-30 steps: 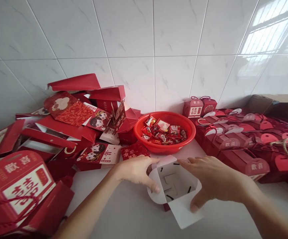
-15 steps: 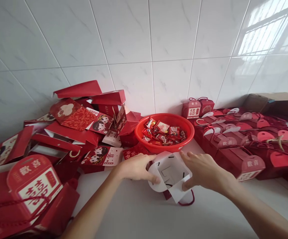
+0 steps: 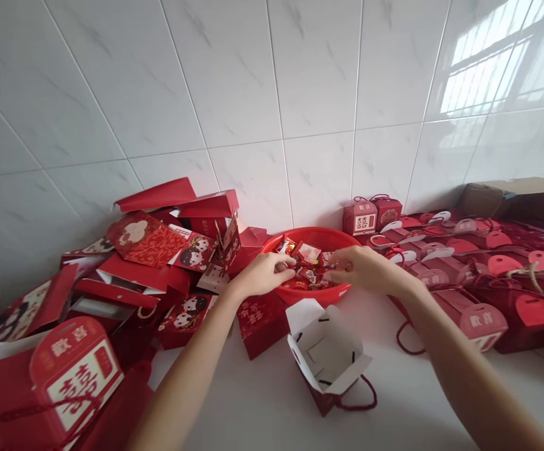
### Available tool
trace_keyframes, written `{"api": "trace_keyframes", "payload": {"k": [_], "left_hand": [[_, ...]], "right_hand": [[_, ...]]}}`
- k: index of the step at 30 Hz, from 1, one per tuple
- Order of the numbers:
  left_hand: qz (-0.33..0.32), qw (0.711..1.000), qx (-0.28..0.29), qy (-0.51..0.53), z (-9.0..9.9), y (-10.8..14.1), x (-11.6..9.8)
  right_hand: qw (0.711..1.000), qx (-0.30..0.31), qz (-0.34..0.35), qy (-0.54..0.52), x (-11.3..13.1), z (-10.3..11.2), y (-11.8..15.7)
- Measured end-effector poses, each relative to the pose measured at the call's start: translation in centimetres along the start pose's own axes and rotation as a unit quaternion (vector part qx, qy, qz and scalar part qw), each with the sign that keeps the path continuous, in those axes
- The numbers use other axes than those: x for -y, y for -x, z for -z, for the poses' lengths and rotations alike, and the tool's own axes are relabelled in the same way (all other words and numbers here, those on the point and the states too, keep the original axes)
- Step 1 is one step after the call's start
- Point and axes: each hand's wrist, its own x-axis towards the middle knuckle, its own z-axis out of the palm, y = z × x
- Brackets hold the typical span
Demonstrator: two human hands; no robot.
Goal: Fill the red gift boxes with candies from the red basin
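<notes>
Picking seems the step: left hand [image 3: 268,274] and right hand [image 3: 370,268], grip unclear, are at wrapped candies [image 3: 308,253] in the red basket [image 3: 328,237] beyond the open gift box [image 3: 321,351], light pinching likely called for next.

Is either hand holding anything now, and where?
Cannot tell: left hand and right hand are at the candies in the red basket; neither holds the open box.

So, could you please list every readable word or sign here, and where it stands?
"歡喜": large box at lower left, small box at back, boxes at right.
"囍": large box, small box.
Too small or blurred: the rest, including print on the wrapped sweets and central red carton.
</notes>
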Motion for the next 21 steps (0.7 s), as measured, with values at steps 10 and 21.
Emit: {"api": "trace_keyframes", "payload": {"k": [10,21], "left_hand": [[0.017,0.988,0.128,-0.080,-3.1,-10.2,3.5],[0.045,0.971,0.182,-0.145,-6.5,-14.2,5.0]], "right_hand": [[0.885,-0.172,-0.073,-0.427,-4.6,-7.0,-8.5],[0.881,-0.159,-0.088,-0.437,-5.4,-7.6,-8.8]]}}
